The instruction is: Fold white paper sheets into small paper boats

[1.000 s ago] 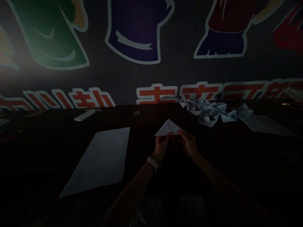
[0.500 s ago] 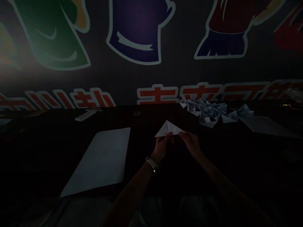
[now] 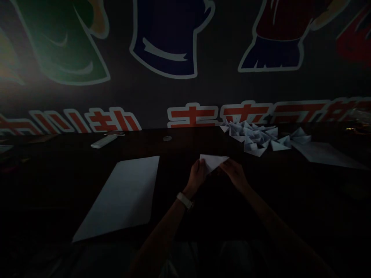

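Observation:
Between my hands is a piece of folded white paper (image 3: 213,162), a triangle with its long edge toward the wall and a corner pointing down at me. My left hand (image 3: 197,173) pinches its left side, thumb on top. At the right corner, the fingers of my right hand (image 3: 235,173) are closed on the paper; their tips are partly lost in the dark. A pale watch (image 3: 184,200) is on my left wrist. Folded paper boats (image 3: 256,141) lie heaped at the back right.
A stack of white paper sheets (image 3: 121,197) lies to my left on the dark table (image 3: 179,148). Behind it are a white oblong object (image 3: 104,141) and a small round object (image 3: 167,138). Another white sheet (image 3: 326,154) lies right of the boats. A painted wall (image 3: 220,87) rises behind.
The folded paper has been turned: its peak pointed away from me before, and now a corner points toward me. My left hand has shifted slightly to grip the left edge.

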### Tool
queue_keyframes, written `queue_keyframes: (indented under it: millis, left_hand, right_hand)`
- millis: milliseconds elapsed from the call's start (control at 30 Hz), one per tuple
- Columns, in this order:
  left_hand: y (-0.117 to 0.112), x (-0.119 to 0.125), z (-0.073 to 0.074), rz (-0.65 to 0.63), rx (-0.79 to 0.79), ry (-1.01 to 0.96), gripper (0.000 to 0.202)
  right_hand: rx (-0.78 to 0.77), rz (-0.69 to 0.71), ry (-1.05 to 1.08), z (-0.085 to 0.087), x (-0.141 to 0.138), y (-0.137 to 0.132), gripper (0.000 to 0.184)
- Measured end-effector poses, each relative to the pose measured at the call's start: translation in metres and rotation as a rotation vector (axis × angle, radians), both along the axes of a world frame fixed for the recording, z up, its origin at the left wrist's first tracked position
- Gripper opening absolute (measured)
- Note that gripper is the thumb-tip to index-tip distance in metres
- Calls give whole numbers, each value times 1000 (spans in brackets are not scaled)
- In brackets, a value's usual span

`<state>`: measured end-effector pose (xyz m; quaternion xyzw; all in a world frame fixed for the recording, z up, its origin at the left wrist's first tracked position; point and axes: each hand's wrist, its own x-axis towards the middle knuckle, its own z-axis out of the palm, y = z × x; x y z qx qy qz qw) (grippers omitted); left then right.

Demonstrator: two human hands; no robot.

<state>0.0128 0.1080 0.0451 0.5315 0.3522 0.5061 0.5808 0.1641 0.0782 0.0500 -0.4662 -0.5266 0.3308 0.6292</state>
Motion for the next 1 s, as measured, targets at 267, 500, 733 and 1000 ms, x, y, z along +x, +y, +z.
queue_keyframes:
  millis: [267, 500, 733, 1000]
  left_hand:
    - [-7, 5, -5, -264, -69, -83, 61]
    - [-22, 4, 9, -212, 254, -18, 51]
    - [-17, -4, 9, -226, 355, 158, 51]
    - [-8, -6, 2, -234, 353, 162, 57]
  right_hand:
    - [19, 70, 25, 1, -11, -1, 30]
    - [117, 95, -28, -2, -3, 0, 27]
    - [81, 170, -19, -2, 1, 1, 27]
    - [113, 62, -188, 3, 7, -2, 27]
